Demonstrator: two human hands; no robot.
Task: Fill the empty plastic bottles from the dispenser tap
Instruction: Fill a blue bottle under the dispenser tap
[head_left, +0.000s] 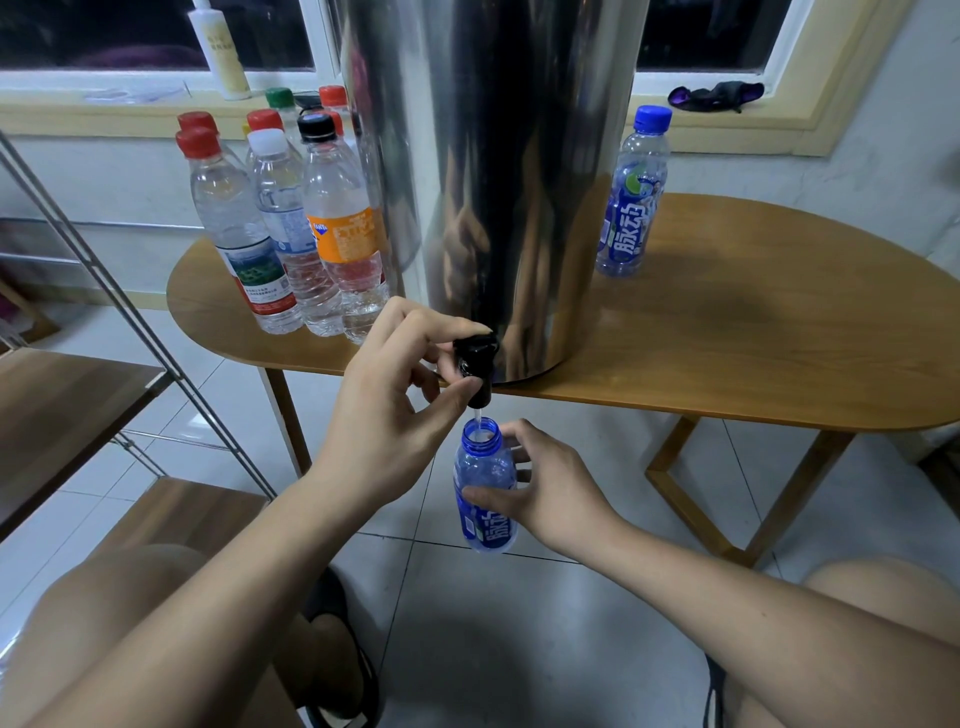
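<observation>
A tall steel dispenser (498, 171) stands on the wooden table (727, 353), its black tap (477, 364) overhanging the front edge. My left hand (395, 405) pinches the tap lever between thumb and fingers. A thin stream of water runs from the spout into the open mouth of a blue uncapped bottle (484, 483). My right hand (545, 488) grips that bottle around its middle and holds it upright just below the spout.
Several capped clear bottles (280, 228) cluster on the table's left end. A capped blue bottle (631, 197) stands to the right of the dispenser. A metal rack with wooden shelves (78, 395) stands at the left. My knees are at the bottom corners.
</observation>
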